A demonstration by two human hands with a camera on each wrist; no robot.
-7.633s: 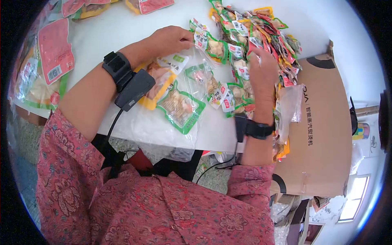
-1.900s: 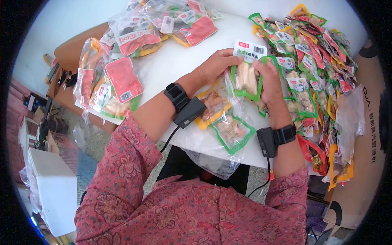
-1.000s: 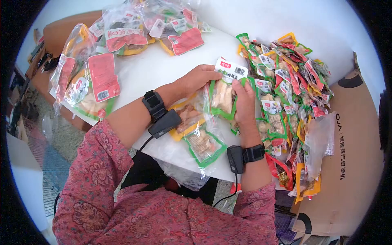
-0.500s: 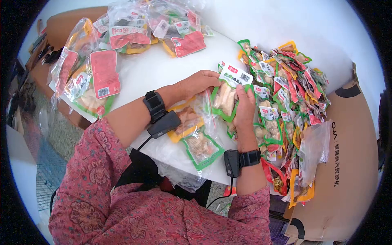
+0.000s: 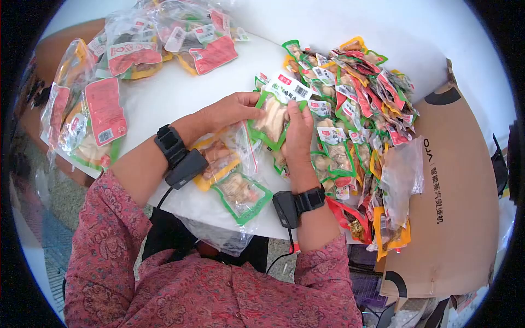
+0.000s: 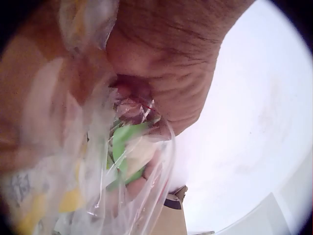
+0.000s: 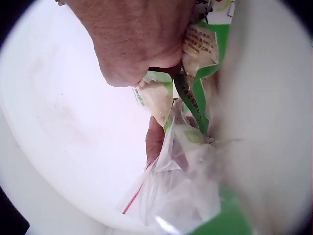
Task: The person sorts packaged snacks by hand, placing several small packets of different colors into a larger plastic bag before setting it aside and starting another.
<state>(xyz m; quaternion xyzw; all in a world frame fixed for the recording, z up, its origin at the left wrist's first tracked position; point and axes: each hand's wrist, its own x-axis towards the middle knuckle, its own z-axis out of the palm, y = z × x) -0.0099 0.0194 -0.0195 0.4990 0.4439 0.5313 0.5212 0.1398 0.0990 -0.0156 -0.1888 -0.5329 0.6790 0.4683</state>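
Both hands hold a green-edged vacuum food packet (image 5: 272,118) with a white printed top and pale pieces inside. My left hand (image 5: 232,111) pinches its left edge; my right hand (image 5: 298,134) grips its right side, thumb on the front. The packet is tilted over the pile's near edge. Below my left hand lies a clear zip bag (image 5: 249,146), its red-striped zip edge showing in the right wrist view. A yellow-edged packet (image 5: 217,159) and a green-edged packet (image 5: 240,192) lie at the bag. In the left wrist view, clear plastic partly hides the fingers.
A large heap of loose food packets (image 5: 350,104) covers the table's right side, with empty clear bags (image 5: 402,169) on it. Filled bags (image 5: 134,46) stand at the back left, another filled bag (image 5: 90,117) at the left edge. A cardboard box (image 5: 454,202) stands at the right.
Earlier my right hand was at the heap and my left over the zip bag. Since then a packet has come up between both hands; lately it tilts more, and the head view has shifted.
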